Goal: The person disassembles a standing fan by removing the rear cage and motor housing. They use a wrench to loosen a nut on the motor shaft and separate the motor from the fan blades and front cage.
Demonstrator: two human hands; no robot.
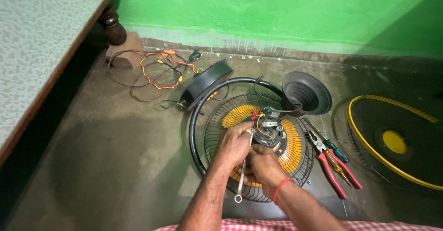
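A wire fan guard (pixel 217 120) with a yellow ribbed centre lies flat on the floor. At its middle sits a dark motor hub (pixel 272 136) with red and yellow wires. My left hand (pixel 235 143) grips a slim metal spanner (pixel 242 178) whose ring end hangs toward me, its top at the hub. My right hand (pixel 263 164), a red thread on its wrist, is closed just under the hub; what it pinches is hidden.
Red-handled pliers (pixel 330 168) and a screwdriver (pixel 334 151) lie right of the guard. A black cone cover (pixel 307 92) and round black motor housing (pixel 205 83) sit behind it. Tangled wires (pixel 154 74) lie at the back left, a second yellow-rimmed guard (pixel 392 141) right, a bed edge (pixel 41 42) left.
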